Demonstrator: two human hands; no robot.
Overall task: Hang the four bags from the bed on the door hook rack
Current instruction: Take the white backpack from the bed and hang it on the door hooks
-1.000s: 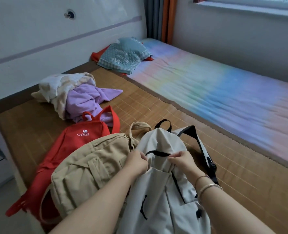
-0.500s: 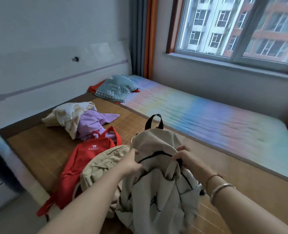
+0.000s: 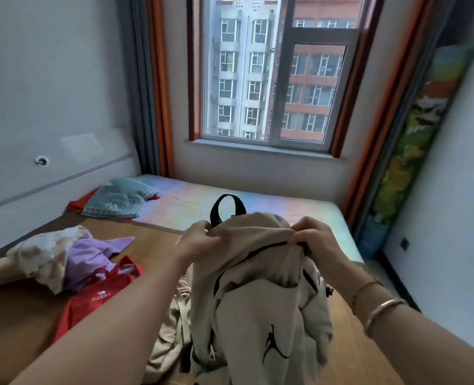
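Note:
I hold a light grey backpack [image 3: 261, 307] with black trim up in front of me, above the bed. My left hand [image 3: 199, 240] grips its top left corner and my right hand [image 3: 310, 240] grips its top right. Its black carry loop [image 3: 227, 209] stands up between my hands. A red backpack [image 3: 91, 298] lies on the bamboo mat [image 3: 22, 329] at the lower left. A beige backpack [image 3: 169, 337] lies beside it, mostly hidden by my left arm and the grey bag. No door or hook rack is in view.
A heap of cream and purple cloth [image 3: 52, 257] lies left on the mat. A teal pillow [image 3: 119, 201] rests by the headboard wall. The pastel mattress [image 3: 258, 207] stretches to the window wall [image 3: 258, 165]. Curtains [image 3: 158, 87] hang at both sides.
Both hands have lifted the grey backpack up off the bed. The view has tilted up from the bed to the window.

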